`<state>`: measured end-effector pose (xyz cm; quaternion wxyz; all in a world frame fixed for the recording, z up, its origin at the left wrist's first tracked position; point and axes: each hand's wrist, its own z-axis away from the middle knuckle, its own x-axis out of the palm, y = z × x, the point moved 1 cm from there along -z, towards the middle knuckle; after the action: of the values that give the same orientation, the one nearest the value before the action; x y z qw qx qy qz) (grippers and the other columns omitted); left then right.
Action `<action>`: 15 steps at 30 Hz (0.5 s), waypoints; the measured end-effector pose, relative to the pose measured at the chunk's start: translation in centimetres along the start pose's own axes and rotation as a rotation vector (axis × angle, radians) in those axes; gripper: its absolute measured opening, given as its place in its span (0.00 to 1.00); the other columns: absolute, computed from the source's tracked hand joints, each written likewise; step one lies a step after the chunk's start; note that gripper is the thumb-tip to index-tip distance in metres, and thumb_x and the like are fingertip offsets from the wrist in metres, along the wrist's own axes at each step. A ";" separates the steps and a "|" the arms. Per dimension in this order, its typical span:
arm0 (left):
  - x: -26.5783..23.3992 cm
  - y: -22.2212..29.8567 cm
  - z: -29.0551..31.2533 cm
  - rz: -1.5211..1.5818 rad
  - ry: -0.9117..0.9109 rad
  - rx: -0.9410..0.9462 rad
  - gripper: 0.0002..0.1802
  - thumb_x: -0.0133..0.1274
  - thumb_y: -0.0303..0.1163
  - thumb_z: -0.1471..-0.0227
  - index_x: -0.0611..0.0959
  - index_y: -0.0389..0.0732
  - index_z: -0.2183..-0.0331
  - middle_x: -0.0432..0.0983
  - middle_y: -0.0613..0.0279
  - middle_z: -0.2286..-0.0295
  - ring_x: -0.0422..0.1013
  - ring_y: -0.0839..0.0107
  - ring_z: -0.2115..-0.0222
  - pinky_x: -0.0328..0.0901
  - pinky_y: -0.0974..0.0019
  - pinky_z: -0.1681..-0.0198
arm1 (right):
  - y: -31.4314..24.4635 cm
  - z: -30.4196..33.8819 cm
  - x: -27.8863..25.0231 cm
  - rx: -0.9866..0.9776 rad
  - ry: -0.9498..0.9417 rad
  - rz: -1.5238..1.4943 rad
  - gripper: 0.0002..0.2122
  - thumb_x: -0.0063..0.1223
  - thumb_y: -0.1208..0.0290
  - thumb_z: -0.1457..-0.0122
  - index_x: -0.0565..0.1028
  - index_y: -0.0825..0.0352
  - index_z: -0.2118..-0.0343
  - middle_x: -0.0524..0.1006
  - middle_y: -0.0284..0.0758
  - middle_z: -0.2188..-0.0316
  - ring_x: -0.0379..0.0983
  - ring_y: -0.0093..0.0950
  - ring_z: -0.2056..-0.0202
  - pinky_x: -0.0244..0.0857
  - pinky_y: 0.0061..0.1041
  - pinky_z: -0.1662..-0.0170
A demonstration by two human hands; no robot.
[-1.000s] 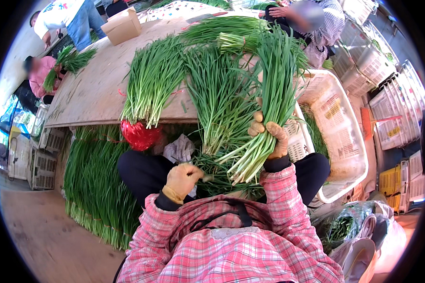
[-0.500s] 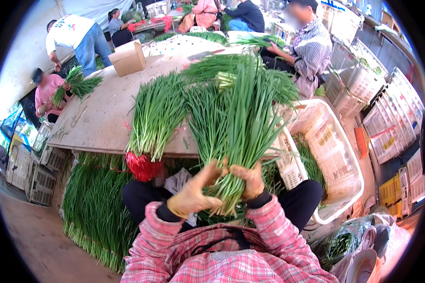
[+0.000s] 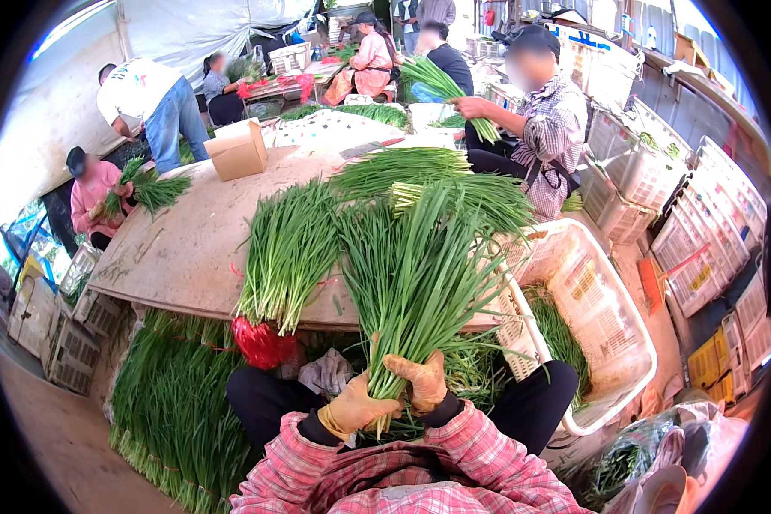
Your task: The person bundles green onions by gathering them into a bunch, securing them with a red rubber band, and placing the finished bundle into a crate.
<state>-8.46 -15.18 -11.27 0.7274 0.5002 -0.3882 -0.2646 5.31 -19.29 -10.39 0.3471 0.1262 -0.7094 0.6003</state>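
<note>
Left fingers (image 3: 377, 409) moved onto greens (image 3: 415, 287); crate (image 3: 610, 319) printed.

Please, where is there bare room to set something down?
On the table, the left part is nearly bare, in front of the cardboard box and left of the light-stemmed leaves. The floor left of the stacked leaves also looks bare. It is crowded on the table's right, under more leaves, and where the left hand and right hand hold a bundle.
</note>
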 end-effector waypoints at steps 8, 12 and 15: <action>-0.8 0.6 1.4 0.004 -0.056 -0.006 0.18 0.58 0.20 0.58 0.75 0.37 0.61 0.75 0.61 0.74 0.72 0.72 0.77 0.67 0.71 0.73 | -0.3 0.0 -0.5 0.032 0.046 -0.167 0.16 0.59 0.81 0.52 0.73 0.72 0.59 0.78 0.38 0.64 0.76 0.30 0.66 0.71 0.30 0.60; -1.2 0.5 2.0 -0.016 -0.044 -0.031 0.17 0.59 0.22 0.58 0.75 0.37 0.62 0.75 0.62 0.75 0.71 0.74 0.79 0.66 0.72 0.76 | -0.3 -0.2 -0.7 0.043 0.024 -0.160 0.18 0.60 0.79 0.53 0.72 0.71 0.57 0.78 0.37 0.64 0.76 0.30 0.65 0.71 0.30 0.60; -1.2 0.5 2.0 -0.023 -0.039 -0.049 0.16 0.59 0.22 0.58 0.76 0.36 0.63 0.76 0.62 0.74 0.71 0.75 0.79 0.66 0.73 0.77 | -0.3 -0.3 -1.0 0.029 0.030 -0.139 0.18 0.61 0.78 0.53 0.72 0.70 0.57 0.78 0.37 0.64 0.76 0.30 0.65 0.72 0.30 0.60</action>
<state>-10.76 -15.10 -10.78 0.7286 0.4814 -0.3900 -0.2923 6.31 -19.33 -10.85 0.3966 0.1710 -0.6847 0.5870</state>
